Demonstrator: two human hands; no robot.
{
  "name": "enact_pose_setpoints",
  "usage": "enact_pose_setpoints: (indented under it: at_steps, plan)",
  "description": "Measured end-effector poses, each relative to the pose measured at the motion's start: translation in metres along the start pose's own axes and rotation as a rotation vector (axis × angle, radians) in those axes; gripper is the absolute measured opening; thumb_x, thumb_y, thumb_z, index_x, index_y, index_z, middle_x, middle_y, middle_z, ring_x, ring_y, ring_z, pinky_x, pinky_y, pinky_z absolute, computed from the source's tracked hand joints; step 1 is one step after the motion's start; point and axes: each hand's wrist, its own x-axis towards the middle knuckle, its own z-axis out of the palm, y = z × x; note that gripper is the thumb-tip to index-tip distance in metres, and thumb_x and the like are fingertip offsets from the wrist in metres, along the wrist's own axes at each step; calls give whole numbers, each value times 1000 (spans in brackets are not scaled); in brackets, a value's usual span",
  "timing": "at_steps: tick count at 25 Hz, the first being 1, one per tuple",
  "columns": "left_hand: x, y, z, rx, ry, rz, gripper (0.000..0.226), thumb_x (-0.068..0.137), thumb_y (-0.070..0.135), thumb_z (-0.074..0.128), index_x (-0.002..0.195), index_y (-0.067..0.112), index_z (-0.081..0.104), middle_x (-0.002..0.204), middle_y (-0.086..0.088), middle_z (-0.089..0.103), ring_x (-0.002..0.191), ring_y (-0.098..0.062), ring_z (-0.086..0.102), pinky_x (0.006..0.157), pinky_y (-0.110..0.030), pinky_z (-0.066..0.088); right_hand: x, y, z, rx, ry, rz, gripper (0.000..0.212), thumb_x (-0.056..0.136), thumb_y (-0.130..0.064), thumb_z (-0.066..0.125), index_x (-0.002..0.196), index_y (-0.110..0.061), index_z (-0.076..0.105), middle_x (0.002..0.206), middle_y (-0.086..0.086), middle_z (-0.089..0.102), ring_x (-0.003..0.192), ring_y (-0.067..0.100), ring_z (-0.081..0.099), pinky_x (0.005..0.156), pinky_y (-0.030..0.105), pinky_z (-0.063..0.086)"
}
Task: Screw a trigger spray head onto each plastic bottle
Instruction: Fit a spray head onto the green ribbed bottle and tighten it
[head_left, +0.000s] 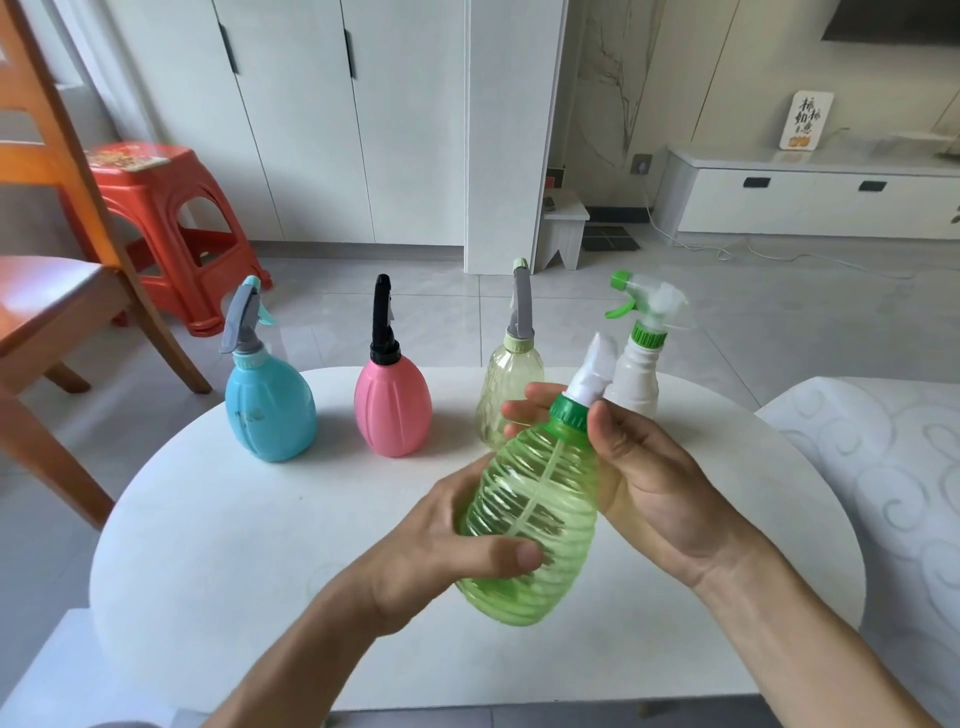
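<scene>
Holding the ribbed green bottle (530, 514) tilted above the table (218, 519), the left hand (447, 545) wraps its belly while the right hand (639, 467) pinches the green collar (570, 413). Looks empty, light and squishy, so grip the collar, not the thin walls.

You're at a round white table (208, 519) on pale grey floor tiles (779, 322). White wardrobe (291, 130) with black handles fills the back wall. Wooden chair (57, 291) at left, red stool (171, 223) behind it. Low white cabinet (810, 197) at right, small sign (805, 120) on top, white cable (727, 249) trailing across the floor. Patterned white cushion (883, 467) at right edge. Soft daylight, even.
</scene>
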Motion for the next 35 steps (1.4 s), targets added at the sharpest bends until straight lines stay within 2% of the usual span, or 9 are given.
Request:
enact_pose_setpoints:
  at_steps: [3, 6, 9, 14, 20, 24, 30, 33, 35]
  plan:
    - [0, -5, 2, -127, -59, -61, 50, 68, 22, 71, 118, 17, 70, 109, -9, 71, 100, -24, 67, 87, -34, 53, -2, -2, 1, 28, -35, 53, 49, 94, -37, 53, 129, -4, 60, 137, 19, 61, 130, 33, 56, 106, 47, 46]
    - [-1, -7, 1, -94, -22, -47, 55, 66, 23, 73, 120, 12, 67, 110, -13, 70, 101, -28, 66, 90, -39, 52, -3, -4, 3, -35, -15, 57, 40, 90, -44, 59, 113, -13, 68, 128, 16, 66, 117, 29, 61, 102, 47, 46]
    - [0, -10, 4, -86, 35, 5, 60, 65, 21, 77, 123, 10, 65, 110, -16, 69, 101, -29, 65, 91, -40, 52, -5, -6, 8, -95, 3, 16, 42, 84, -51, 66, 107, -15, 69, 118, 10, 70, 111, 27, 63, 104, 49, 43]
    - [3, -11, 8, -63, 92, 56, 60, 65, 21, 79, 122, 7, 64, 108, -15, 70, 99, -27, 66, 90, -38, 53, -5, -5, 14, -198, 112, -24, 35, 90, -41, 59, 103, -10, 69, 110, 10, 72, 106, 26, 64, 109, 57, 38]
    - [5, -11, 11, 21, 148, 77, 61, 63, 25, 82, 120, 13, 64, 103, -6, 72, 95, -18, 69, 83, -29, 54, -5, -7, 12, -233, 124, -27, 36, 88, -42, 60, 102, -10, 69, 108, 9, 72, 103, 23, 65, 102, 43, 44]
    - [6, -13, 13, 67, 183, 79, 68, 62, 27, 83, 124, 12, 62, 112, -16, 71, 99, -19, 69, 86, -30, 55, -4, -4, 10, -240, 147, -27, 37, 89, -40, 60, 103, -7, 68, 107, 9, 71, 104, 23, 64, 101, 41, 45]
    - [7, -16, 10, 46, 176, 61, 64, 63, 27, 82, 124, 15, 63, 113, -15, 72, 101, -21, 69, 87, -32, 54, -3, 1, 18, -237, 280, -9, 33, 84, -41, 65, 104, -15, 72, 106, 9, 77, 99, 19, 71, 90, 32, 53]
    - [10, -18, 13, 20, 254, 84, 63, 63, 29, 83, 123, 22, 63, 112, -7, 74, 104, -20, 71, 85, -30, 55, -5, -3, 17, -387, 162, 101, 35, 86, -34, 74, 116, -19, 67, 116, 8, 74, 110, 18, 70, 95, 29, 53]
    - [13, -17, 15, 59, 316, 98, 63, 63, 33, 85, 122, 30, 63, 114, -3, 75, 106, -18, 71, 85, -31, 57, -6, -3, 13, -492, 111, 208, 42, 81, -29, 80, 119, -24, 64, 114, 1, 75, 108, 12, 70, 93, 27, 52]
